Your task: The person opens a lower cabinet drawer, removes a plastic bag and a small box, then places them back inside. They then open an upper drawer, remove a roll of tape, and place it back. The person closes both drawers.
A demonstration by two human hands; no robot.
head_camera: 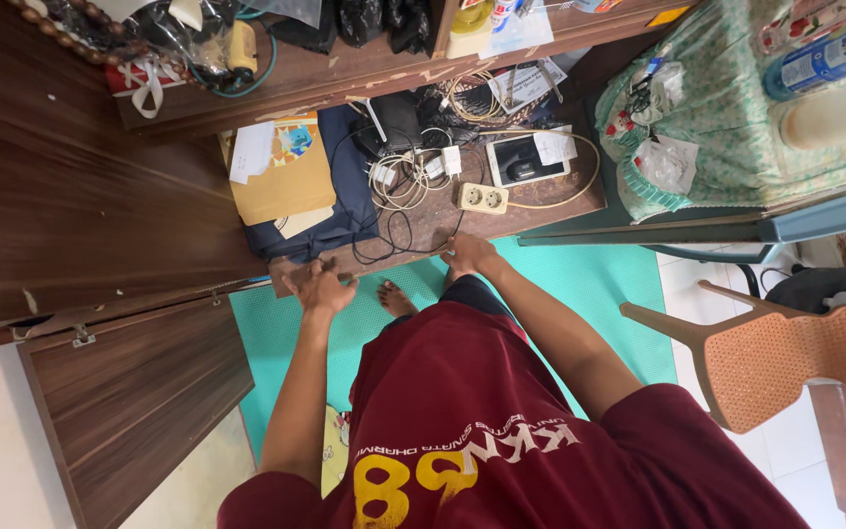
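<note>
Head view looked straight down the person's dark red printed shirt [482, 421] at a low dark wooden shelf [423, 230] inside an open cabinet. Left hand [318, 285] lay flat on the shelf's front edge, fingers spread, grip released, holding nothing. Right hand [469, 255] also sat on the front edge, further right, fingers curled over the lip; grip looked loosely clenched on the edge itself, no separate object in it. Hands were apart, one bare foot [396, 297] visible between them on the teal floor mat [589, 284]. Nearest the left hand: a dark blue flat bag [340, 211] with a tan paper envelope [281, 181] lying on top of it, both on the shelf. Nearest the right hand: a cream two-socket power strip [482, 198], just behind the fingers, with a tangle of white and black cables [403, 181] beside it. A small black-and-white flat box [529, 162] sat further back right. Open brown wooden cabinet door [139, 392] hung at lower left. A tan woven plastic chair [795, 358] stood at right, well apart from both hands, and a green floral cloth [717, 127] covered something at upper right.
</note>
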